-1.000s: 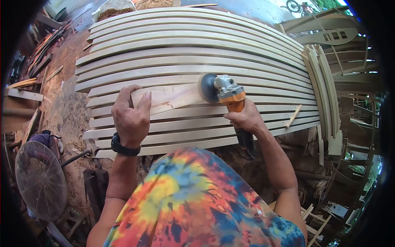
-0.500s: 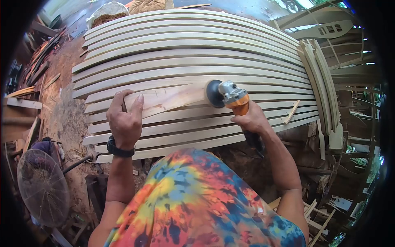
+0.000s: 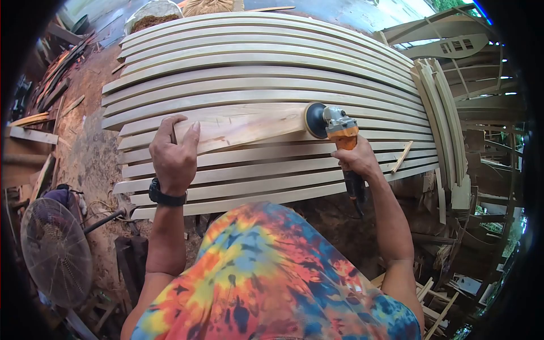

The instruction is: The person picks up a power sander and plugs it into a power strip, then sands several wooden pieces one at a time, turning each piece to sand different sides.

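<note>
Grinder [image 3: 338, 129] gripped tight in my right hand [image 3: 356, 160], disc on the plank [image 3: 249, 126]; left hand [image 3: 173, 156] fingers clamp the plank's end.

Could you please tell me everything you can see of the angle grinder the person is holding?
The angle grinder has a grey metal head, an orange body and a dark rear handle. Its dark round disc stands on edge against the end of the pale wooden plank, which lies across the stack of curved slats. The right hand grips its body; the left hand steadies the plank's other end.
</note>
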Available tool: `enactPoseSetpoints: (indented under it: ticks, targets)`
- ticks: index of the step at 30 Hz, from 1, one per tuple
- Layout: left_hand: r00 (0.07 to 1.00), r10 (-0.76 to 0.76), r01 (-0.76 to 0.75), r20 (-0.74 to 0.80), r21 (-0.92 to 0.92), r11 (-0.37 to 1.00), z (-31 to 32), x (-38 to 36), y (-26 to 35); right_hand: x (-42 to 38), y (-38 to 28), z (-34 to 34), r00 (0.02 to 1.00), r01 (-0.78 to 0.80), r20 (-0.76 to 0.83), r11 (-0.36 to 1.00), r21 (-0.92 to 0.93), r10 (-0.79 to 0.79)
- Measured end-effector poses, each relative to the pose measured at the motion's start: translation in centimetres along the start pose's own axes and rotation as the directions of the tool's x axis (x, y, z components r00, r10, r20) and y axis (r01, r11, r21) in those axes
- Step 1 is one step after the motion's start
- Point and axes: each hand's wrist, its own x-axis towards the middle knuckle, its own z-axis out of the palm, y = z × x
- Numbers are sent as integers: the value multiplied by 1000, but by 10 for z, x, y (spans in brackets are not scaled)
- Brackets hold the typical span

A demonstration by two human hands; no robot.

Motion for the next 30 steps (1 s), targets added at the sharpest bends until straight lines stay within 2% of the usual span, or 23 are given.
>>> enactPoseSetpoints:
  ticks: [10, 13, 15, 19, 20, 24, 26, 30]
  targets:
    - [999, -14, 13, 39, 22, 1000, -2, 1, 8, 7, -15, 24, 993, 0, 122, 1000, 10, -1]
    - [997, -39, 36, 62, 49, 998, -3, 1, 10, 3, -30, 42, 988, 17, 152, 999, -47, -10]
    - [998, -36, 32, 59, 70, 997, -4, 3, 11, -4, -45, 52, 985, 91, 162, 986, -143, -67]
    - [996, -78, 78, 33, 18, 997, -1, 3, 11, -6, -52, 64, 958, 121, 274, 985, -120, -84]
    - [994, -106, 106, 21, -16, 994, 0, 3, 8, -10, -56, 67, 952, 96, 298, 993, -63, -73]
    - [999, -54, 54, -5, -50, 997, 1, 3, 1, -6, -48, 69, 950, 139, 290, 988, -69, -113]
    - [997, -72, 72, 20, -22, 997, -2, 1, 2, -3, -47, 65, 968, 102, 242, 985, -137, -67]
    - [999, -34, 34, -10, -39, 999, -1, 1, -3, 10, -34, 47, 988, 117, 128, 962, -245, -88]
